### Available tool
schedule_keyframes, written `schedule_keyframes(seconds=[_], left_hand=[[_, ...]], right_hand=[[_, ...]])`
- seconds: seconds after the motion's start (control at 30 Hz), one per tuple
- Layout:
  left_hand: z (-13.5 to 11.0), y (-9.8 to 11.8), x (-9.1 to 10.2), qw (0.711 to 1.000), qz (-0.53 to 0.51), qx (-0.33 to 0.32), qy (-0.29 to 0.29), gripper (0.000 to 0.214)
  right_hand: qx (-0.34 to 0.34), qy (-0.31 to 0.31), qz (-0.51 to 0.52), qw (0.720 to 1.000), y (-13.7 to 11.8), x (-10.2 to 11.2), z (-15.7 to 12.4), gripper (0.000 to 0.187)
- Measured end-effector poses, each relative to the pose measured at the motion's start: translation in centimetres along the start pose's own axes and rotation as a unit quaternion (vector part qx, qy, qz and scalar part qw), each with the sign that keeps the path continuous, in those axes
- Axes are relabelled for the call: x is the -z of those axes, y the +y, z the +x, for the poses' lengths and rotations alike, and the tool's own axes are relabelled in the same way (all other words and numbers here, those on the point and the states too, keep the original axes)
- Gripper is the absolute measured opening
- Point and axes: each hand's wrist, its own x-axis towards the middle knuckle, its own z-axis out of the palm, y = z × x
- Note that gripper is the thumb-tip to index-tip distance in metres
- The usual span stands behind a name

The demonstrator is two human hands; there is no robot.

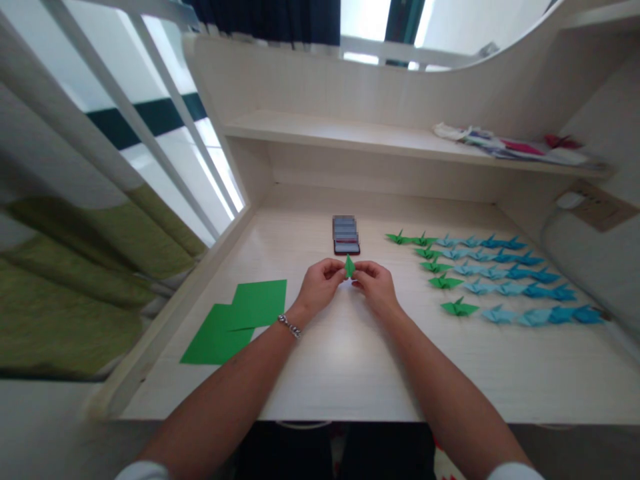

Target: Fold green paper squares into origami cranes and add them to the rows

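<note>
Between my two hands a small piece of folded green origami paper (pixel 349 267) is held upright, its pointed tip up, just above the desk. My left hand (pixel 323 285) pinches its left edge with thumb and forefinger; a chain bracelet circles that wrist. On the other edge, my right hand (pixel 374 283) grips it the same way. Right behind the folded piece lies a phone (pixel 346 233) on the desk. Two flat green paper sheets (pixel 260 303) overlap to the left of my left hand.
Rows of folded paper cranes, green ones (pixel 446 282) and blue ones (pixel 535 291), stand on the right of the desk (pixel 345 373). Above the back runs a shelf (pixel 340 133) with papers (pixel 520 147) on it. A curtain (pixel 75 267) hangs at the left; a cable (pixel 545 230) runs down the right wall.
</note>
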Motion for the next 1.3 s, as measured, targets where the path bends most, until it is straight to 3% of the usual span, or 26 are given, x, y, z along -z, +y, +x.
schedule_keyframes(seconds=[0.27,0.63,1.3], left_hand=[[-0.01,0.08,-0.18,0.999,-0.021,0.020,0.031,0.022],[0.03,-0.39,-0.09,0.999,-0.035,0.015,0.009,0.020],[-0.04,0.01,-0.36,0.996,-0.082,0.020,-0.007,0.030]], right_hand=[[0.007,-0.006,-0.021,1.000,-0.18,-0.40,-0.30,0.016],[0.006,0.016,-0.003,1.000,-0.38,-0.33,-0.46,0.029],[0.003,0.017,0.019,1.000,-0.07,-0.19,-0.31,0.028]])
